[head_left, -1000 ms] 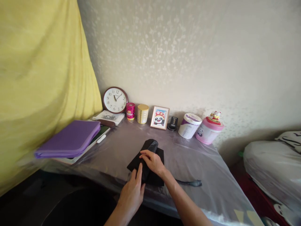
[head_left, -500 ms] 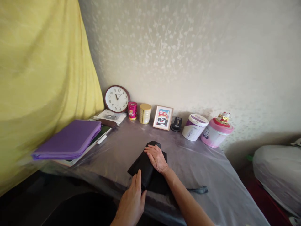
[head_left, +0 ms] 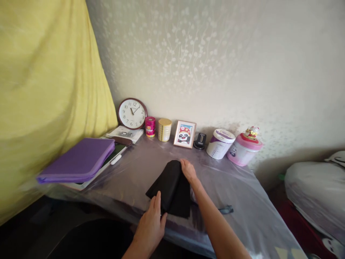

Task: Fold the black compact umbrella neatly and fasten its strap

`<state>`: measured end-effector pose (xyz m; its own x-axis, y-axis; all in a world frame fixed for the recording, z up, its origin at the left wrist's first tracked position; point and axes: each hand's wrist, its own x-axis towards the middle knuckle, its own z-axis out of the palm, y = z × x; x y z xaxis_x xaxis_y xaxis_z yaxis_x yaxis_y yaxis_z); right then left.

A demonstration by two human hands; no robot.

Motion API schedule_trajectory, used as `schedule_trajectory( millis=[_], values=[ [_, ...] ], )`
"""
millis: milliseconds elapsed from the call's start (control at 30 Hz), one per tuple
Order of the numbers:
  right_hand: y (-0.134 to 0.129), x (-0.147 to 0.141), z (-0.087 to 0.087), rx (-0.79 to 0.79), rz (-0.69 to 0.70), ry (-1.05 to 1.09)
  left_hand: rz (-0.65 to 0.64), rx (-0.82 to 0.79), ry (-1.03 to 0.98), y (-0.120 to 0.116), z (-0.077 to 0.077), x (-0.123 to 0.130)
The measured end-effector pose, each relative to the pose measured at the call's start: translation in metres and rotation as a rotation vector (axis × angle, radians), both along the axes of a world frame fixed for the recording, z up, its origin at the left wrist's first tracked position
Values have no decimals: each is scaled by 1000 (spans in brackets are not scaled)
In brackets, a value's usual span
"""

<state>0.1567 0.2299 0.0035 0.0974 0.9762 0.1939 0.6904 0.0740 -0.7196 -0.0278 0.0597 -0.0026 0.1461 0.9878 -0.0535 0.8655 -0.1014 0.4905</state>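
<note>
A black folded cloth-like item (head_left: 171,187) lies on the covered table (head_left: 129,180), with a raised, rounded fold running up to its far end. At its near left edge is my left hand (head_left: 152,217), fingers extended and thumb apart, touching the black material. My right hand (head_left: 188,171) pinches the far right corner of the item, its fingertips partly hidden. Beyond my right forearm, a dark strap-like piece (head_left: 225,209) rests on the table.
Along the wall stand a clock (head_left: 132,113), a pink can (head_left: 150,127), a yellow-lidded can (head_left: 164,130), a framed panda picture (head_left: 184,134), a black device (head_left: 199,141) and two tubs (head_left: 220,144). A purple folder (head_left: 78,158) lies left, near a yellow curtain (head_left: 54,72).
My right hand has moved from lying flat on top of the black item to its far right corner. The far end now shows uncovered. My left hand has barely moved.
</note>
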Motion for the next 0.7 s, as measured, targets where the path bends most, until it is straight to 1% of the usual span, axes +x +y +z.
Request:
schedule_trajectory(
  millis=[100,167,233,333,433,533,633,700],
  values=[
    [-25,25,-2,-35,-125,59,-8,60,-5,-1,-2,0],
    [-42,36,-4,-64,-160,121,-5,96,-8,-2,-4,-1],
    [-57,38,-7,-91,-160,203,-7,115,-8,-2,-5,-1],
    [-70,31,-11,-119,-138,333,-23,113,-5,-3,-4,-1],
    [-74,20,-9,-134,-119,432,-30,122,6,-2,-2,-2],
    [-77,11,-1,-149,-102,517,-25,149,9,-2,-3,-2],
    [-81,2,9,-235,-115,681,-19,147,15,-2,-4,-2],
    [-82,-3,14,-286,-132,748,-23,149,13,-1,-5,-2]
  ],
)
